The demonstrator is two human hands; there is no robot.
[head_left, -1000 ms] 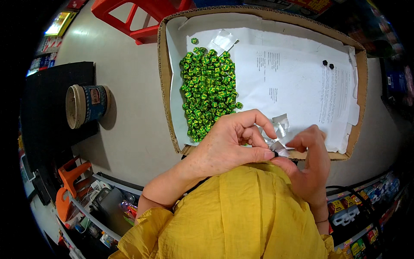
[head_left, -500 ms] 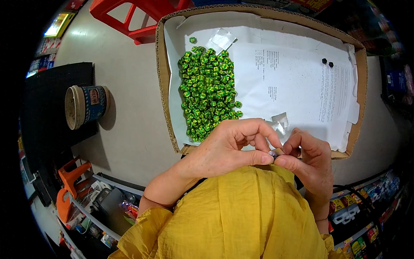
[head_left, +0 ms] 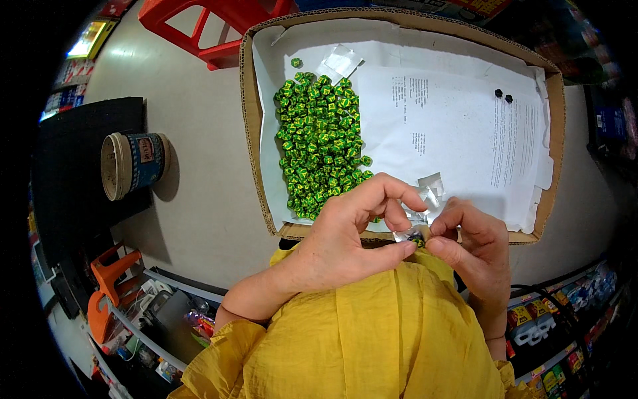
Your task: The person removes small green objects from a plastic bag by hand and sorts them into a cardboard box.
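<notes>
Near my lap, a small foil wrapper (head_left: 417,238), silver on one face and green-yellow on the other, is between my fingertips. My left hand (head_left: 352,229) steadies it between thumb and a bent finger, with the index finger raised off it. From the right, the thumb and index finger of my right hand (head_left: 475,243) pinch its edge. Whatever lies inside the wrapper is too small to make out. Just beyond my fingers lie loose silver foil squares (head_left: 432,184). A heap of green-and-yellow foil-wrapped balls (head_left: 319,133) fills the left part of the box.
A shallow cardboard box (head_left: 247,126) lined with printed white paper (head_left: 458,146) lies before me. Two small dark lumps (head_left: 504,96) and more foil squares (head_left: 342,61) rest in it. Around it are a red plastic stool (head_left: 199,33), a bucket (head_left: 136,165) and stocked shelves (head_left: 551,326).
My left index finger has lifted away from the pinch. The wrapper now shows more, its silver and green-yellow faces exposed between my fingers.
</notes>
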